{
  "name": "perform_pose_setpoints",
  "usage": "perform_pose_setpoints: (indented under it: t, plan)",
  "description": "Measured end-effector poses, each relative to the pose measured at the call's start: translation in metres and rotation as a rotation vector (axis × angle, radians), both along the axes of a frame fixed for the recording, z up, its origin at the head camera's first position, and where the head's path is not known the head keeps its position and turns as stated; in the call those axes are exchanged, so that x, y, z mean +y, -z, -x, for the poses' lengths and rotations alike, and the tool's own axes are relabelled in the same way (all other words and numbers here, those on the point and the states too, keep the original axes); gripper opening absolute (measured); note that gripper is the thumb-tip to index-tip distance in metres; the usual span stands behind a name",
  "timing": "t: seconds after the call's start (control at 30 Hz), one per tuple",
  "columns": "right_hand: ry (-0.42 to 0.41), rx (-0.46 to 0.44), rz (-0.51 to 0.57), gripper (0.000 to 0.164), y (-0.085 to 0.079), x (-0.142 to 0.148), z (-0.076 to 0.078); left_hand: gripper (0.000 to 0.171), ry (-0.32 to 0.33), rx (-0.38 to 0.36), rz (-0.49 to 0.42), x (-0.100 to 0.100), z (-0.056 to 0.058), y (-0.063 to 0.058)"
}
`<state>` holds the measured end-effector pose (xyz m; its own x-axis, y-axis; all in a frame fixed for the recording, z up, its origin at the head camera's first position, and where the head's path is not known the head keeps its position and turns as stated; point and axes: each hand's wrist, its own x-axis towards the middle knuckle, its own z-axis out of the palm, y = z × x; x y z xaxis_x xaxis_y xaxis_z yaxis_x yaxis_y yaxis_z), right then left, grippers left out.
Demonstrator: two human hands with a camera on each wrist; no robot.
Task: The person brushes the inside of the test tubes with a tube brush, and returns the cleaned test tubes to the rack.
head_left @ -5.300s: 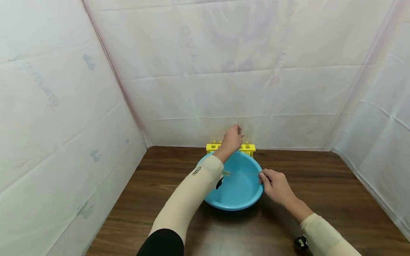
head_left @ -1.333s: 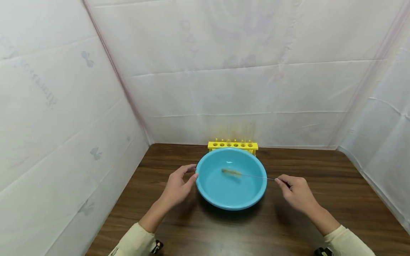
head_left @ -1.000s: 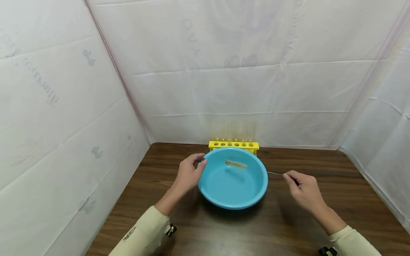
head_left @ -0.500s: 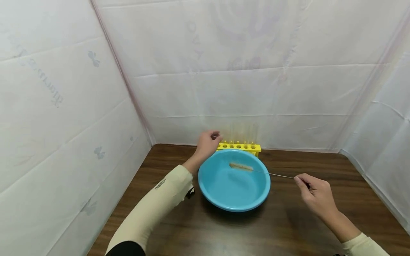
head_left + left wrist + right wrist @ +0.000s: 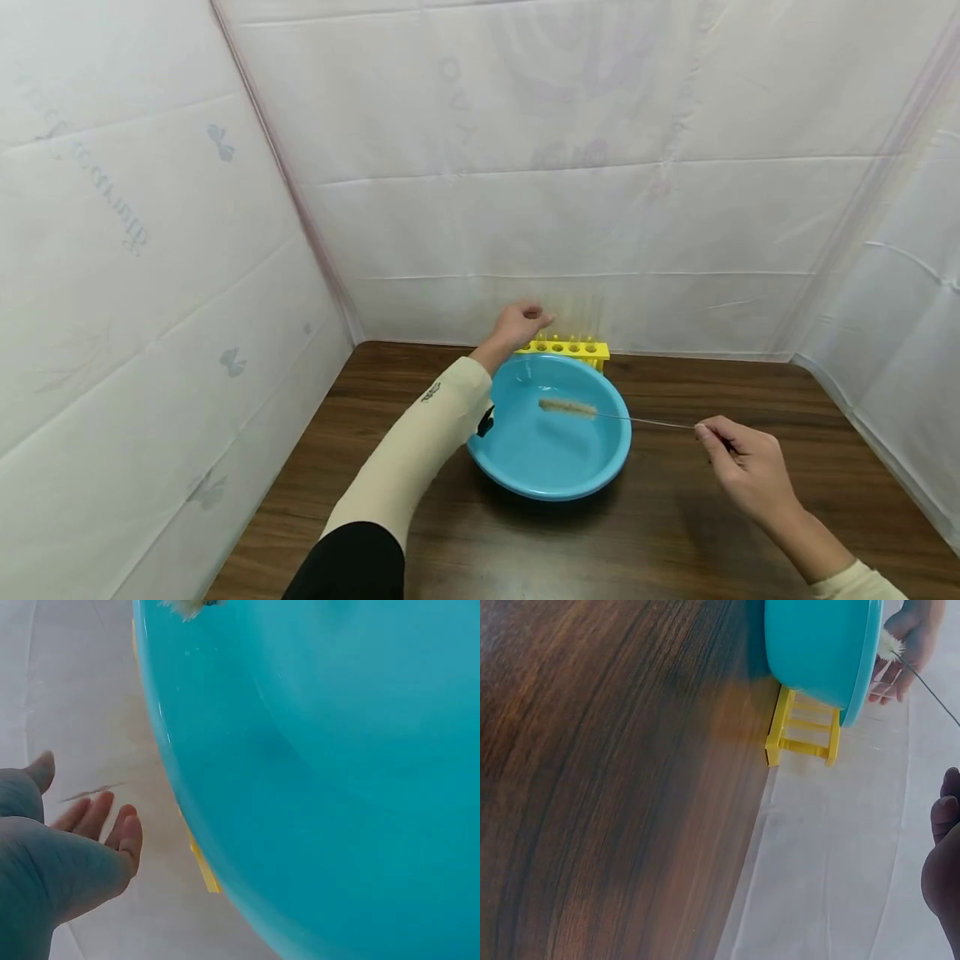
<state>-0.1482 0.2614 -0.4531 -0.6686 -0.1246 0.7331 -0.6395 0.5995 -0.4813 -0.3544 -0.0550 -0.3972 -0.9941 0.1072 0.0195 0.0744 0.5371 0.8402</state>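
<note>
My right hand [image 5: 750, 467] pinches the wire handle of a test tube brush [image 5: 568, 407] with thumb and fingers. The brush's tan bristle head is over the inside of a light blue basin [image 5: 551, 467], and its wire crosses the right rim. Behind the basin, my left hand [image 5: 519, 323] reaches to a yellow test tube rack [image 5: 592, 350] holding several clear test tubes [image 5: 588, 315]. In the left wrist view the left thumb and fingers [image 5: 96, 817] are spread apart, with no object seen between them. The left sleeve passes over the basin's left rim.
The basin stands on a dark wood-grain table [image 5: 660, 533], close in front of the rack. White sheeting [image 5: 480, 225] hangs right behind the rack and along both sides.
My left hand has moved from the basin's left rim up and right to the rack. My right hand has drawn right with the brush, whose bristles stay over the basin.
</note>
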Motion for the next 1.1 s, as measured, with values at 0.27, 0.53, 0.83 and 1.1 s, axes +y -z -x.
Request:
perform_pose_setpoints:
  t: [0.27, 0.53, 0.83, 1.1]
  plan:
    - [0.023, 0.014, 0.015, 0.039, 0.002, -0.002, 0.001, 0.037, -0.018, 0.103, 0.032, 0.002, 0.003, 0.002]
    - [0.018, -0.003, 0.003, 0.041, 0.003, -0.003, -0.001, 0.04, -0.038, 0.135, 0.018, 0.006, -0.003, -0.009]
    - [0.027, 0.02, -0.011, 0.037, -0.004, -0.002, 0.001, 0.037, -0.03, 0.355, -0.116, 0.008, -0.018, -0.037]
    - [0.03, -0.018, 0.089, 0.033, -0.01, -0.007, -0.002, 0.032, 0.129, 0.646, -0.105, -0.035, -0.052, -0.027]
